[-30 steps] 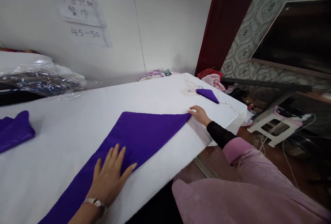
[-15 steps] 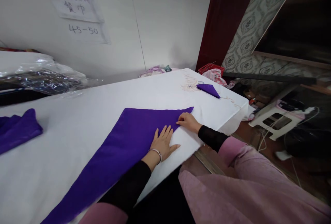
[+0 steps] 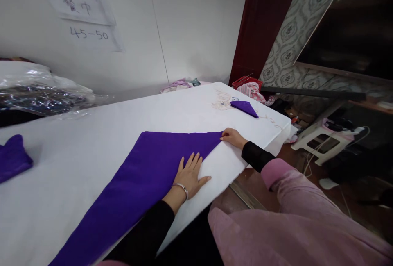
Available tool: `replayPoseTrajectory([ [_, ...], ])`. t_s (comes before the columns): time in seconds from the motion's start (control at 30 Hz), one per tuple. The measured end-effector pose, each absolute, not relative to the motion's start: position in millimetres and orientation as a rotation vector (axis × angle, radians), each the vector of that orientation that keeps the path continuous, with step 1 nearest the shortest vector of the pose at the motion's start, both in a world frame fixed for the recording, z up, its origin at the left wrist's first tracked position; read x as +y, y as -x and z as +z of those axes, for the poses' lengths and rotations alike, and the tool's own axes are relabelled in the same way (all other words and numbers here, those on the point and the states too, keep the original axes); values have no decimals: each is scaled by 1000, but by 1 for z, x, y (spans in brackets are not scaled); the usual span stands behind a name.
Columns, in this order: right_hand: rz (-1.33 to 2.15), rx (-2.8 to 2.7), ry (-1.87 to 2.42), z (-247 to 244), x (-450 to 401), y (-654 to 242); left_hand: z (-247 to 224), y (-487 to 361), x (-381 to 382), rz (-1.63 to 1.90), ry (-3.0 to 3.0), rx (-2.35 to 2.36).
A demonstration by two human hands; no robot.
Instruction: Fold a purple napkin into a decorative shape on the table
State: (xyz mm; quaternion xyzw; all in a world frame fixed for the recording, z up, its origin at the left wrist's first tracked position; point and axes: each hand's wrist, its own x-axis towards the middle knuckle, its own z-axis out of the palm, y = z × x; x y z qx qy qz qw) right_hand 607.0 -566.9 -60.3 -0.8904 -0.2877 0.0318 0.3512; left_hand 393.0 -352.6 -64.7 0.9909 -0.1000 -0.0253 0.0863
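A large purple cloth napkin (image 3: 144, 171) lies spread flat on the white-covered table (image 3: 80, 159), folded to a broad triangle whose lower left tip runs out of view. My left hand (image 3: 188, 178) rests palm down on its near edge, fingers spread, thumb over the white cover. At the napkin's right tip, my right hand (image 3: 232, 137) is closed in a pinch on the corner. Further back on the right sits a small folded purple napkin (image 3: 245, 108). Another purple cloth (image 3: 14, 157), crumpled, is cut off by the left border.
Clear plastic wrapping (image 3: 46, 94) covers goods at the back left. Behind the table's far corner are a red basket (image 3: 242, 81) and pink striped cloth (image 3: 252, 90). A white stool (image 3: 322, 139) with cables stands on the floor to the right. A handwritten sign (image 3: 80, 5) hangs on the wall.
My right hand has moved right along the napkin's edge to its tip, which now lies straighter. My left hand stays flat on the cloth. The view has shifted slightly.
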Motion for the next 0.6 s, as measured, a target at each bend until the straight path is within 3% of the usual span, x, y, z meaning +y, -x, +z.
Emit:
replayPoseTrajectory([
  [0.6, 34, -534, 2417, -58, -591, -652, -72, -394, -351, -24, -2963, -311],
])
